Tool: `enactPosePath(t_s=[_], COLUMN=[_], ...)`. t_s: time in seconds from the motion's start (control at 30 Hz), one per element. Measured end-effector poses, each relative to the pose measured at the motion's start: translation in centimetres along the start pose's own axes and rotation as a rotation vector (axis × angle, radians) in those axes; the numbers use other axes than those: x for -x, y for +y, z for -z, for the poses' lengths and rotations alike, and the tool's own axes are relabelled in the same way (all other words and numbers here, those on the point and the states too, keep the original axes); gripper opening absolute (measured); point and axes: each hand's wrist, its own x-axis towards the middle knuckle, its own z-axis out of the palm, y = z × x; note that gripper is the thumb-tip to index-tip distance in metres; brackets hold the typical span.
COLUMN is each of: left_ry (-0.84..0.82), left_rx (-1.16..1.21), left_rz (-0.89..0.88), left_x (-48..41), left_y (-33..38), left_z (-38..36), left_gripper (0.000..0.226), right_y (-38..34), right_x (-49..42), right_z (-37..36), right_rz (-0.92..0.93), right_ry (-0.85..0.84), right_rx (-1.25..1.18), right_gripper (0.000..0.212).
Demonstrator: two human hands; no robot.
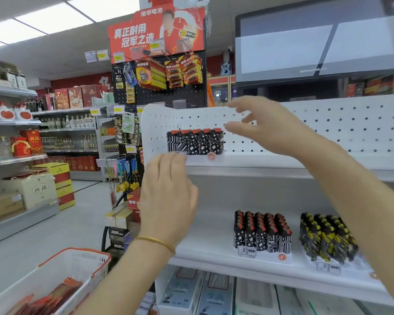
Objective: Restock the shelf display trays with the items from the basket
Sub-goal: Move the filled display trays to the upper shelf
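A display tray of black-and-white patterned lighters point(195, 142) with red tops stands on the top white shelf point(282, 163), against the pegboard back. My left hand point(168, 196) reaches up to the tray's front left corner with its fingers curled at the tray's edge. My right hand point(266, 126) hovers just right of the tray, blurred, fingers spread and holding nothing. The white basket point(75, 252) with an orange rim sits at the lower left, with red packets point(55, 296) inside.
The lower shelf carries a tray of black-and-white lighters point(262, 235) and one of black-and-yellow lighters point(328, 237). Boxed goods point(214, 294) fill the shelf beneath. A battery display rack point(159, 71) stands left of the shelf, and a monitor point(316, 46) sits above.
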Motion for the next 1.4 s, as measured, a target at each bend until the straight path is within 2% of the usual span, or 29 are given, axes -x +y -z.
enactPosePath(t_s=[0.07,0.1,0.23,0.33,0.4,0.5,0.67,0.77,0.83,1.0,1.13,1.27,1.4], left_ry=[-0.014,-0.056,-0.368,-0.643,-0.775,-0.890,-0.991,-1.030,-1.038,-0.954,-0.825,-0.690,-0.662], left_rx=[0.127,0.180,0.297,0.384,0.405,0.435,0.442,0.458,0.487,0.518,0.621,0.720,0.748], left_rz=[-0.036,-0.043,0.052,0.201,0.273,0.377,0.470,0.515,0.550,0.589,0.598,0.531,0.469], left_x=[2.5,3.8,7.0,7.7,7.7,7.6,7.0,6.8,6.7,7.2,7.3,6.7,6.5], left_y=[1.5,2.2,4.1,5.1,5.6,6.1,6.8,6.6,6.5,6.6,6.8,6.6,6.5], left_z=[-0.1,-0.7,-3.3,-4.9,-5.9,-7.1,-8.2,-8.7,-8.8,-9.3,-8.8,-6.1,-1.3], left_gripper=[0.035,0.033,0.033,0.052,0.068,0.082,0.073,0.075,0.082,0.067,0.057,0.047,0.047], right_y=[-0.1,-0.1,2.4,4.9,5.9,6.9,8.7,10.1,10.5,10.7,9.9,7.5,4.1], right_x=[4.8,7.2,13.1,14.0,13.7,12.7,9.8,8.7,8.8,9.4,9.4,9.5,10.7], right_z=[1.5,1.8,-0.2,-2.2,-3.9,-7.1,-10.2,-11.3,-12.2,-12.6,-12.0,-9.9,-6.9], right_rz=[0.018,0.009,-0.061,-0.162,-0.174,-0.124,-0.140,-0.188,-0.198,-0.175,-0.176,-0.156,-0.159], right_ry=[0.068,0.051,-0.182,-0.330,-0.349,-0.381,-0.570,-0.688,-0.694,-0.555,-0.487,-0.367,-0.360], right_rx=[-0.082,-0.126,-0.003,0.091,0.104,0.177,0.351,0.314,0.227,0.174,0.155,0.191,0.190], right_gripper=[0.038,0.033,0.026,0.029,0.035,0.056,0.086,0.086,0.083,0.073,0.071,0.071,0.072])
